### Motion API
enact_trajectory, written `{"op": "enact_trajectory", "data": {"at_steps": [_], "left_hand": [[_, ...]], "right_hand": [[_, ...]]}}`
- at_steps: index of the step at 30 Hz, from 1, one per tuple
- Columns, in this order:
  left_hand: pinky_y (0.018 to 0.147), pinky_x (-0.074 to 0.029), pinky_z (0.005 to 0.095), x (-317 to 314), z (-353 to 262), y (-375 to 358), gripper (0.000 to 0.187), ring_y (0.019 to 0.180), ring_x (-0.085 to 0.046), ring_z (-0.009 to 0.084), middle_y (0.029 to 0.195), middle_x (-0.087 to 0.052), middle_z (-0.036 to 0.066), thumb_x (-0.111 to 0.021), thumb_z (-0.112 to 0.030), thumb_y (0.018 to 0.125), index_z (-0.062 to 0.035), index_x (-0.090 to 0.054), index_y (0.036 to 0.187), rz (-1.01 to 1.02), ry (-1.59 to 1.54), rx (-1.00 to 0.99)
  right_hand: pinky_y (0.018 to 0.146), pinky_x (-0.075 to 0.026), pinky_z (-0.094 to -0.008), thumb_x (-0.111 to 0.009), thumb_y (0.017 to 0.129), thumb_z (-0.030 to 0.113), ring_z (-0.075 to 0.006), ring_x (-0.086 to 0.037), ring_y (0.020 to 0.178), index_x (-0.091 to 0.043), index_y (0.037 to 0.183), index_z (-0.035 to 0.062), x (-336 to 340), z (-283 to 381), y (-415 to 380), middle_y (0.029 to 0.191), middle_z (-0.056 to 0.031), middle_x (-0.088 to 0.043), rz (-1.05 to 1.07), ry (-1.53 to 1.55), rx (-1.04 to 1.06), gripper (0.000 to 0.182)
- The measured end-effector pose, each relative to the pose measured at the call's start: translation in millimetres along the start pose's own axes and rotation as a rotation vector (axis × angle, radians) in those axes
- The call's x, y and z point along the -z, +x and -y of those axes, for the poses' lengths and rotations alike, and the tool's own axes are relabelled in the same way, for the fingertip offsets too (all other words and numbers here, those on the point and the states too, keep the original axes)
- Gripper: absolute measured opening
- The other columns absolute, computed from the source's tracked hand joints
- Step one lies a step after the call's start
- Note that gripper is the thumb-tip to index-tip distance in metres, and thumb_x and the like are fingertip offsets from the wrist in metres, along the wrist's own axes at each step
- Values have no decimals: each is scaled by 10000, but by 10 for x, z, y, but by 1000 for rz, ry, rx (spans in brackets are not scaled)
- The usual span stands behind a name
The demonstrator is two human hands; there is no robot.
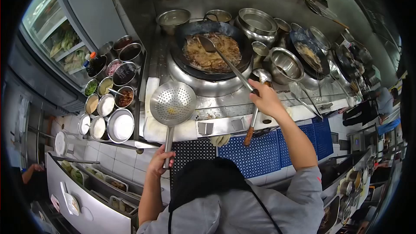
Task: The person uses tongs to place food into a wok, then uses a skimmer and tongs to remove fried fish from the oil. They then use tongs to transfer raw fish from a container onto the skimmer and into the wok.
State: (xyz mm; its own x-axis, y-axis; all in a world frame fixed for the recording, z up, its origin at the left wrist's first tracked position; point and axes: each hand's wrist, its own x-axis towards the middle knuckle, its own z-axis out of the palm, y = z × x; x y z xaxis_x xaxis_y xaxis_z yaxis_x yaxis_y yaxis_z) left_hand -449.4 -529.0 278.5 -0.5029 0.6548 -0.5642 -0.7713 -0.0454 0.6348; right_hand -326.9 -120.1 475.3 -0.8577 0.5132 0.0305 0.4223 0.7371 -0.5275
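Note:
My left hand is closed around the handle of a round perforated skimmer, whose bowl is over the white cloth at the counter's front edge. A few yellowish bits lie in the bowl. With my right hand I grip the long handle of a metal spatula. Its dark blade is in the big black wok, over bubbling brown oil with food in it. The wok sits on a rounded steel burner ring. What the food is cannot be made out.
Ingredient and seasoning pots stand at the left. Steel bowls and a second wok are right of the large wok. A wooden-handled ladle overhangs the front edge. Other people stand at far right; another person's hand shows at far left.

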Motion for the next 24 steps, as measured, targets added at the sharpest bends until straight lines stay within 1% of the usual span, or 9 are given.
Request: {"op": "enact_trajectory", "data": {"at_steps": [3,4,7,10,13,14,18,21,24], "left_hand": [[415,-471,261,23,70,79,273,518,-562,133,757,-575,58,-638,-14,831,-36,-491,1060,38,2,-89],[409,-465,257,7,48,46,268,511,-557,129,753,-572,55,-639,-10,827,-37,-490,1049,35,13,-112],[392,-456,255,15,-35,8,267,491,-544,123,744,-564,48,-632,-2,824,-32,-482,1043,47,46,-171],[387,-458,261,-12,-187,53,274,480,-539,128,698,-537,35,-609,13,818,-30,-472,1051,38,68,-209],[387,-461,266,-86,-426,152,285,480,-539,132,670,-519,36,-599,20,809,-32,-472,1058,39,85,-230],[385,-463,274,-153,-512,161,296,479,-540,137,692,-528,48,-593,24,800,-22,-470,1065,3,100,-238],[381,-464,288,-370,-753,256,309,475,-542,150,740,-544,62,-587,28,783,-9,-470,1066,-74,127,-311],[390,-463,287,-472,-910,391,260,482,-553,147,699,-545,53,-599,31,781,-37,-477,1001,-118,186,-351],[389,-467,297,-559,-1024,499,296,476,-548,158,731,-550,71,-580,36,767,-14,-475,1038,-142,192,-385]], "right_hand": [[819,-493,-431,-634,851,138,-375,-662,935,-544,1332,30,-376,75,238,997,-240,-678,-68,-68,75,501],[890,-467,-467,-631,854,136,-434,-605,1050,-535,1335,25,-405,156,280,1049,-266,-657,-2,-79,17,504],[882,-468,-524,-604,856,120,-465,-616,986,-575,1231,-4,-508,456,276,976,-300,-653,25,-283,7,397],[751,-523,-495,-604,859,124,-420,-671,853,-582,1177,-17,-794,435,520,892,-268,-668,-115,-342,47,349],[612,-537,-428,-610,861,127,-329,-691,700,-559,1235,-14,-612,848,443,850,-242,-667,110,98,-274,403],[459,-478,-351,-608,873,114,-219,-621,542,-515,1300,-23,-716,700,492,754,-168,-638,86,188,-248,458],[391,-391,-283,-591,896,86,-121,-496,490,-416,1396,-43,-719,587,504,648,-42,-528,202,634,-328,546],[396,-400,-285,-597,891,90,-121,-497,482,-416,1413,-25,-747,659,422,655,-53,-537,181,580,-286,565],[419,-450,-321,-621,882,131,-152,-568,486,-480,1378,-3,-830,792,317,725,-105,-618,115,352,-268,533]]}}
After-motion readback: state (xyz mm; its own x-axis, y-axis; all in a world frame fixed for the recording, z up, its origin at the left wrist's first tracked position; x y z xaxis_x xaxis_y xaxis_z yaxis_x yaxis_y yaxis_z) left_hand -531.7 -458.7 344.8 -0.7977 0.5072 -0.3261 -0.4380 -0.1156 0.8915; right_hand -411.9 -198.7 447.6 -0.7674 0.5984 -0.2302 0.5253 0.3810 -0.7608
